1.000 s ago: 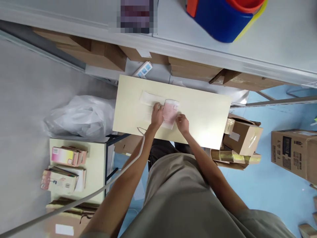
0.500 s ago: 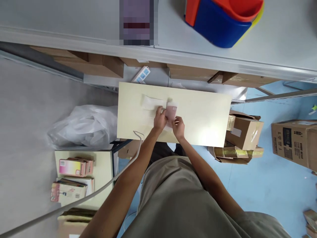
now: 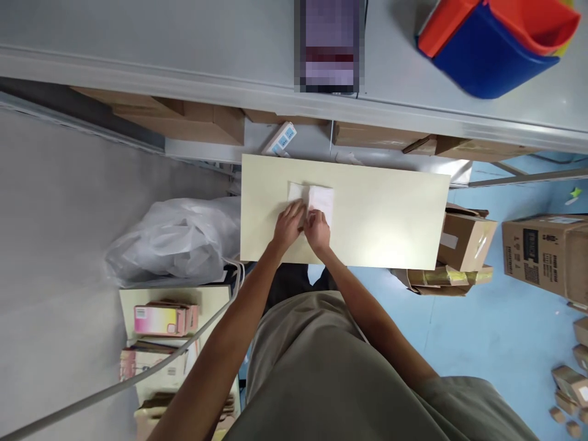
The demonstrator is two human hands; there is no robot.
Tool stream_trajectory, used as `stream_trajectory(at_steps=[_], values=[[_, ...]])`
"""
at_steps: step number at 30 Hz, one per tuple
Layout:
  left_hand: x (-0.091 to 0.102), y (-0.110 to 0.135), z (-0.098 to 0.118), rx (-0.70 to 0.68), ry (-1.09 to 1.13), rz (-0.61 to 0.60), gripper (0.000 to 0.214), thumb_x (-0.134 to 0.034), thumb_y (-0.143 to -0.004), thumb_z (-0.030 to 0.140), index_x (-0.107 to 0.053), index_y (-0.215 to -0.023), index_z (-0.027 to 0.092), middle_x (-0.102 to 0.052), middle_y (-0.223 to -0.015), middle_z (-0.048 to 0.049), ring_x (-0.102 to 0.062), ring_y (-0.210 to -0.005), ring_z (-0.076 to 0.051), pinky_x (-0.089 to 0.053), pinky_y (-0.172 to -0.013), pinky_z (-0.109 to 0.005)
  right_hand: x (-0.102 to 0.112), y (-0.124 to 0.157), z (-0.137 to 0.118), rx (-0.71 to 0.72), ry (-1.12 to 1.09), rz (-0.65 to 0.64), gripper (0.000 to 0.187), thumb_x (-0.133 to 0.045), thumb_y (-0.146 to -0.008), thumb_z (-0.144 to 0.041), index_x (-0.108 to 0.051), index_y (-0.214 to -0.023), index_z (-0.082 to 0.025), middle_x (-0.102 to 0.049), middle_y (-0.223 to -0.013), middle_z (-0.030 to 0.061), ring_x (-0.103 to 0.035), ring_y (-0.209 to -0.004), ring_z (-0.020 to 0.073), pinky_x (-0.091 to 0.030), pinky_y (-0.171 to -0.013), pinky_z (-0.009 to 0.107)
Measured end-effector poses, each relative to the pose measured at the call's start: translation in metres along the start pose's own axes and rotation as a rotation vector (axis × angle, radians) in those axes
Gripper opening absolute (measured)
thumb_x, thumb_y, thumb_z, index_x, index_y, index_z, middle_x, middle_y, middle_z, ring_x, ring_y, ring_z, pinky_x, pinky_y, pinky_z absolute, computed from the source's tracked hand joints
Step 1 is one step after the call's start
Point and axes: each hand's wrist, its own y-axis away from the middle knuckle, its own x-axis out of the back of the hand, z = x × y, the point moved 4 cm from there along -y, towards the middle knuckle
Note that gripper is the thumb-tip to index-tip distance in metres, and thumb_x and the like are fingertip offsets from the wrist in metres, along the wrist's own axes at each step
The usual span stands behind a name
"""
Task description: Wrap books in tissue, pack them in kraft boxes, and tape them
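Observation:
On the cream table (image 3: 390, 214) lies a small white packet (image 3: 320, 198), with a thin white strip (image 3: 296, 190) beside it on the left. My left hand (image 3: 288, 223) rests on the near left part of the packet, fingers bent down onto it. My right hand (image 3: 316, 229) sits right beside it, fingers curled and pressed on the packet's near edge. The two hands touch each other. The pink side seen earlier is hidden.
A crumpled clear plastic bag (image 3: 174, 239) lies left of the table. Pink boxes (image 3: 163, 319) sit on a lower side table. Cardboard boxes (image 3: 466, 239) stand to the right, another carton (image 3: 544, 257) on the blue floor. Blue and orange bins (image 3: 491, 43) sit on the grey shelf.
The pink packet now shows a white face and lies flat. Both hands have come together on its near edge. The view has shifted to the right.

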Motion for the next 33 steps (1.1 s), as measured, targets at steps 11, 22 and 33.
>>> stream_trajectory(at_steps=[11,22,33], values=[[0.020,-0.013,-0.024,-0.123,0.023,-0.041,0.060,-0.078,-0.091,0.015,-0.066,-0.148,0.029,-0.060,-0.159,-0.0133,-0.054,-0.148,-0.036,-0.047,-0.122,-0.049,-0.002,0.008,0.011,-0.187,0.110,0.161,0.030,-0.061,-0.107,-0.034,-0.059,-0.136,-0.024,-0.064,-0.139,0.0134,-0.065,-0.127,0.0291,-0.057,-0.095,0.037],[0.022,-0.006,-0.019,-0.176,-0.052,-0.107,0.068,-0.070,-0.089,0.010,-0.060,-0.155,0.021,-0.052,-0.170,-0.0181,-0.050,-0.152,-0.040,-0.044,-0.122,-0.053,0.014,0.000,0.023,-0.498,-0.002,0.322,0.049,-0.090,-0.084,-0.037,-0.066,-0.122,-0.017,-0.071,-0.131,0.0207,-0.069,-0.122,0.0347,-0.055,-0.102,0.043],[0.023,0.004,-0.030,-0.234,-0.011,-0.092,0.063,-0.067,-0.090,0.011,-0.061,-0.153,0.018,-0.050,-0.172,-0.0202,-0.048,-0.158,-0.039,-0.041,-0.128,-0.055,0.032,0.015,-0.025,-0.349,0.176,0.245,0.018,-0.065,-0.101,-0.028,-0.067,-0.119,-0.024,-0.077,-0.125,0.0117,-0.076,-0.104,0.0285,-0.055,-0.086,0.036]])
